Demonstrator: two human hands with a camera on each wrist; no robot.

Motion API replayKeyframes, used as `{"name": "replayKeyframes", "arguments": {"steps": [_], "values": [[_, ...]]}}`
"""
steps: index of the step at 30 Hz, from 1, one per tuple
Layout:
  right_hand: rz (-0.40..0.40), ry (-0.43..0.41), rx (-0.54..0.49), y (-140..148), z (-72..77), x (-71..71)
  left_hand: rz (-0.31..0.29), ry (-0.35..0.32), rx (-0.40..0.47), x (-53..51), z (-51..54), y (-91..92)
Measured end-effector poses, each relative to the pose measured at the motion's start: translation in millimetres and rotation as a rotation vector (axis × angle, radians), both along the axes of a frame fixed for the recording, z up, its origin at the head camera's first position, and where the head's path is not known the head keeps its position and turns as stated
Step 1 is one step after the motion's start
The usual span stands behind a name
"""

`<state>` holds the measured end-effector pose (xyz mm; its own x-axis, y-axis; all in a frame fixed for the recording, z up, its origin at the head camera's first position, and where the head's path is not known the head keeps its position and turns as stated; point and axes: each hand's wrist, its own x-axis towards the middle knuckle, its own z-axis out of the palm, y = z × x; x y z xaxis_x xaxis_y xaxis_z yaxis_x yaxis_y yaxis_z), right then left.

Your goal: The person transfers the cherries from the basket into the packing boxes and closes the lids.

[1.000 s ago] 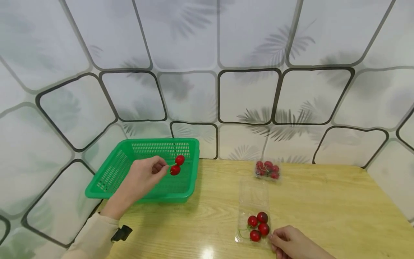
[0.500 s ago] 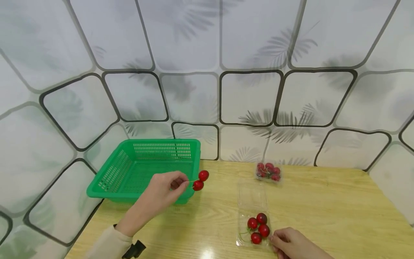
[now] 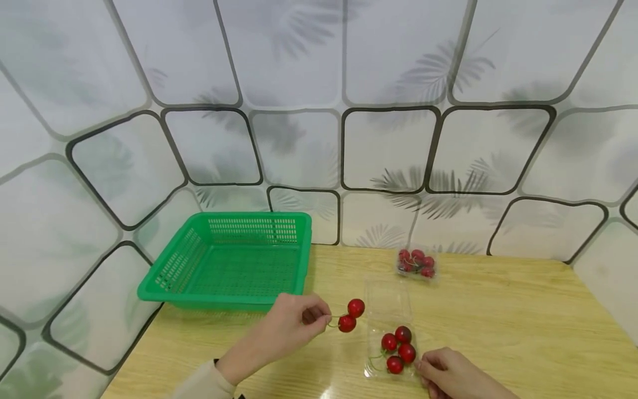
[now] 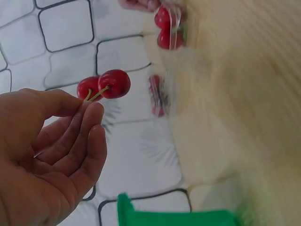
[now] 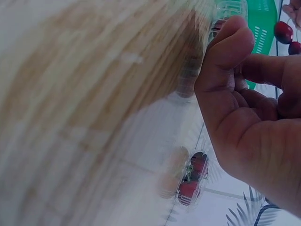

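Two red cherries (image 3: 356, 308) hang from thin green stems, pinched between the thumb and fingertips of my left hand (image 3: 294, 326). In the left wrist view the pair of cherries (image 4: 114, 84) sits just beyond the fingertips. They are above the table, to the left of an open clear plastic clamshell box (image 3: 370, 372). Several dark red cherries (image 3: 406, 353) lie in its tray, and its lid (image 3: 387, 299) is folded back, away from me. My right hand (image 3: 451, 372), fingers curled, grips the box's near right edge; its fingertips partly hide that edge.
A green slotted plastic basket (image 3: 224, 302) stands at the back left, with no fruit visible inside. Near the wall, at the back, is another clear box with several cherries (image 3: 417, 261). The wooden table (image 3: 503, 321) meets a patterned wall behind.
My left hand has come from over the green basket to the right and nearer me, carrying the two cherries towards the open box. My right hand has stayed at the box's edge.
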<state>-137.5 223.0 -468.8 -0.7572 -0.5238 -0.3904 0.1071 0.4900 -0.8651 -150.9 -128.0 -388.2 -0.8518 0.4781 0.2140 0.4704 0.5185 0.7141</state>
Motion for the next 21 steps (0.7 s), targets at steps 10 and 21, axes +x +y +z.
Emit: {"name": "replayKeyframes", "arguments": {"steps": [10,21], "values": [[-0.038,-0.033,0.007,-1.1,-0.8,2.1,0.02,-0.241,0.09,5.2,-21.9,23.3],[-0.044,-0.036,0.011,-0.7,-1.1,2.4,0.036,-0.311,0.08,3.2,-28.3,33.2]]}}
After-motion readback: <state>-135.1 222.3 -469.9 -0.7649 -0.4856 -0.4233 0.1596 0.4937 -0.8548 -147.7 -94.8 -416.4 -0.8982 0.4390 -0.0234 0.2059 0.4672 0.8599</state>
